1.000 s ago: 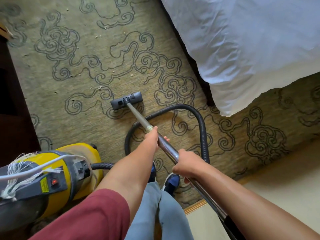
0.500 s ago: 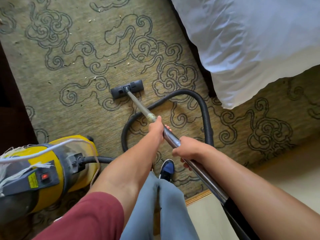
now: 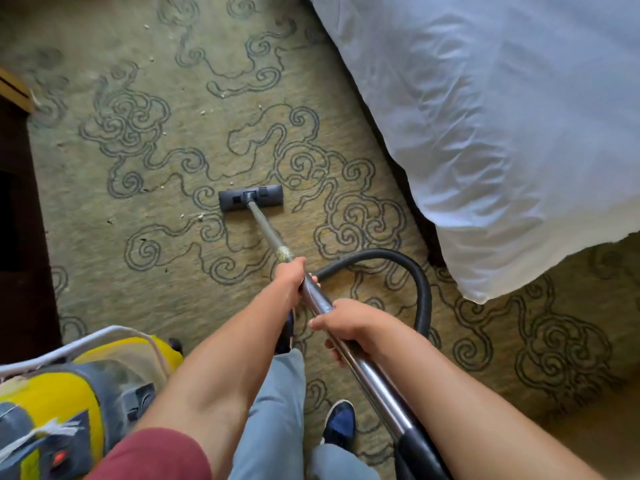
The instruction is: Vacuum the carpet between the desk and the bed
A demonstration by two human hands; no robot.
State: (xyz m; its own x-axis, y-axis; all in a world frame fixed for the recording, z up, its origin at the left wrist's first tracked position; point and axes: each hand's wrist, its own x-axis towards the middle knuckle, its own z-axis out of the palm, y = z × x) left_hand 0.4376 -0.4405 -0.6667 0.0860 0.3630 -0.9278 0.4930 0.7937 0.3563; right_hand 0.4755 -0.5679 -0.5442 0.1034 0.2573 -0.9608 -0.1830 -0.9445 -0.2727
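At the far left edge, dark wooden furniture (image 3: 17, 209) is seen bordering the patterned carpet (image 3: 145, 278), and a yellow and grey vacuum canister (image 3: 69, 403) stands at the lower left, near the left forearm. Pale crumbs (image 3: 201, 215) are scattered on the carpet, some just beside the floor head (image 3: 251, 198), which lies flat on the pile well ahead of the fingers. The metal wand (image 3: 268, 233) is gripped by the left hand (image 3: 289, 280), fingers wrapped round it, and lower down by the right hand (image 3: 349, 322), fingers curled over it likewise. A black hose (image 3: 420, 289) loops to the right of both hands. Beyond it, white bedding (image 3: 502, 133) overhangs the carpet.
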